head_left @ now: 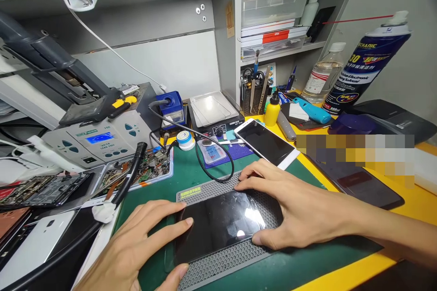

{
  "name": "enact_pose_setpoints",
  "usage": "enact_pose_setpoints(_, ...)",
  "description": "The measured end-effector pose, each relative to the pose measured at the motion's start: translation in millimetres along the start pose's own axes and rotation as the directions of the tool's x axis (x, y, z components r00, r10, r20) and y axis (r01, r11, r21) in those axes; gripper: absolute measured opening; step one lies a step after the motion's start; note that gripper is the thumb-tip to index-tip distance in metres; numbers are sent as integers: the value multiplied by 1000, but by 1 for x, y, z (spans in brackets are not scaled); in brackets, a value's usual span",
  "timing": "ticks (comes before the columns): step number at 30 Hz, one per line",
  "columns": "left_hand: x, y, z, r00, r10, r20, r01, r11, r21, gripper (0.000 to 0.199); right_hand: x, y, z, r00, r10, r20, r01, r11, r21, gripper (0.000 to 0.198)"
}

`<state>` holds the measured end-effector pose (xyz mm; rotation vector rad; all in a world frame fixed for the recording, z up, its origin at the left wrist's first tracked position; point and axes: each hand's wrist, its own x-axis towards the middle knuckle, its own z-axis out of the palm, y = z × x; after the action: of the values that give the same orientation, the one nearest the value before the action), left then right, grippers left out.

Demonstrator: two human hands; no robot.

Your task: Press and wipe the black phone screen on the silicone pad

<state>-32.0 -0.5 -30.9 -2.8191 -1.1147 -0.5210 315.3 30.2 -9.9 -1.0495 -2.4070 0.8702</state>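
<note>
A black smartphone (218, 223) lies face up, glossy with lamp reflections, on a grey honeycomb-patterned mat (225, 261). My left hand (136, 241) is at the phone's left end, fingertips on the glass and thumb by the near edge. Around the right end curves my right hand (283, 204), its thumb against the near long edge and its fingers at the far one. Both hands hold the phone flat. At the left end a clear rim shows beneath the dark glass. My palms and sleeves hide little of the screen.
A white phone (268, 143) and a dark phone (355, 177) lie beyond my right hand. Behind stand a hot plate (215, 109), a yellow bottle (272, 111) and a spray can (368, 68). A black cable (218, 177) loops near the mat; a soldering station (99, 138) stands left.
</note>
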Motion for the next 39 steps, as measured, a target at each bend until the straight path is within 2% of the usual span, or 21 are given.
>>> enact_pose_setpoints(7, 4, 5, -5, 999, -20, 32, 20, 1000, 1, 50, 1, 0, 1, 1000, -13, -14, 13, 1000, -1, 65)
enact_pose_setpoints(14, 10, 11, -14, 988, -74, 133, 72, 997, 24, 48, 3, 0, 3, 999, -24, -38, 23, 999, -26, 62)
enact_pose_setpoints(20, 8, 6, -13, 987, -57, 150, 48, 997, 61, 51, 2, 1, 4, 999, -27, -41, 25, 999, -30, 64)
enact_pose_setpoints(39, 9, 8, -12, 999, 4, 50, -8, 997, 83, 48, 2, 0, 3, 999, -16, -39, 15, 1000, -19, 66)
